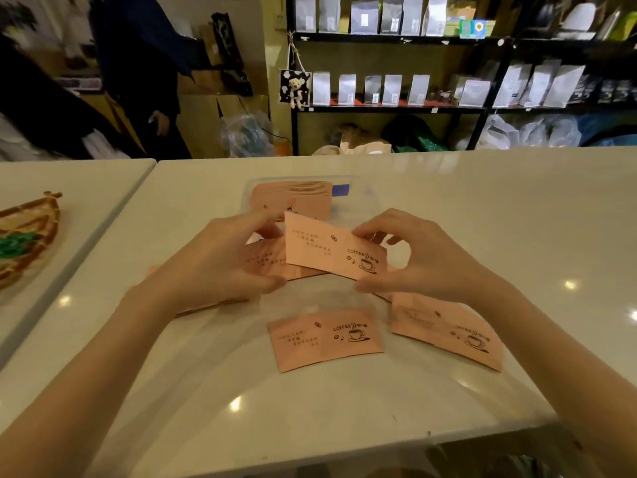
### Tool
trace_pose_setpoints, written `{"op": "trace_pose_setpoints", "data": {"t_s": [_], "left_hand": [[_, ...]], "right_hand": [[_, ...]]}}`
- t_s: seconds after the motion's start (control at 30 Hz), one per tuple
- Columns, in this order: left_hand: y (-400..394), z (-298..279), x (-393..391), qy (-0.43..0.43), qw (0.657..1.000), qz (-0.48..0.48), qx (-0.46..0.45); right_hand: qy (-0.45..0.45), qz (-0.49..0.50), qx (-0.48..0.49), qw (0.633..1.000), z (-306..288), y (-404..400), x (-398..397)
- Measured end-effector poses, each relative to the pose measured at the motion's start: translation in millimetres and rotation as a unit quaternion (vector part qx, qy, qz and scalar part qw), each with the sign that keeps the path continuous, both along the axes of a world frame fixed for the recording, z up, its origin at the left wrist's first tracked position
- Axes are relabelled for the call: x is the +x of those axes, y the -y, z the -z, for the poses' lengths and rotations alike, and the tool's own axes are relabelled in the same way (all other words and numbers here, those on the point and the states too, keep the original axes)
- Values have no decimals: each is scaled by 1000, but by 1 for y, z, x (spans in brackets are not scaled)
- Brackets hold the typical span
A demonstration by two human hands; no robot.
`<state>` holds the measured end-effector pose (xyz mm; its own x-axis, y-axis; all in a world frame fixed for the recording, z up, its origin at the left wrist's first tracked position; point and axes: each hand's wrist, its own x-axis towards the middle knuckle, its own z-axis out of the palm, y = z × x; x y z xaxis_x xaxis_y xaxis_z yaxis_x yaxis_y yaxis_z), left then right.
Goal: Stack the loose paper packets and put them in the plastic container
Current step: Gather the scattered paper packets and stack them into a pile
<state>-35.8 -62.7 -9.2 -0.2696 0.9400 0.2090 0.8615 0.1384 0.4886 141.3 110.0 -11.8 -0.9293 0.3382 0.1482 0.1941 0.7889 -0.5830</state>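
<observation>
Pink paper packets printed with a coffee cup lie on a white table [482, 208]. My right hand [406, 257] pinches one packet [320, 250] by its right edge, raised and tilted. My left hand [220, 260] holds a few packets [267, 262] just behind and left of it, and its fingers touch the raised packet. Two loose packets lie flat nearer me, one in the middle [324, 339], one at the right [444, 329]. More pink paper [213, 303] shows under my left wrist. A clear plastic container [365, 198] behind my hands holds a stack of packets [293, 196].
A woven basket [27, 236] sits on a second white table at the left, across a narrow gap. A person in dark clothes [144, 70] stands behind that table. Black shelves [448, 108] with bagged goods line the far wall.
</observation>
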Motion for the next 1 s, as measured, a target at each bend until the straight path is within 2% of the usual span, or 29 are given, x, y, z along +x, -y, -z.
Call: {"op": "trace_pose_setpoints", "data": {"t_s": [0.1,0.23,0.37,0.63,0.77,1.0], "left_hand": [[20,-1,-18,5,999,-37,17],[43,8,-40,0,995,-96,22],[64,17,-51,40,992,-118,13],[79,44,-74,160,974,-155,31],[80,52,-82,187,969,-161,1],[83,56,-85,141,976,-162,-28]], "right_hand": [[-25,-30,-6,999,-2,11,-23],[-40,-60,36,997,-3,26,-56],[-46,-77,67,994,1,43,-87],[6,-96,107,990,13,72,-127],[35,-106,130,985,23,73,-135],[65,-122,162,977,33,71,-137]]}}
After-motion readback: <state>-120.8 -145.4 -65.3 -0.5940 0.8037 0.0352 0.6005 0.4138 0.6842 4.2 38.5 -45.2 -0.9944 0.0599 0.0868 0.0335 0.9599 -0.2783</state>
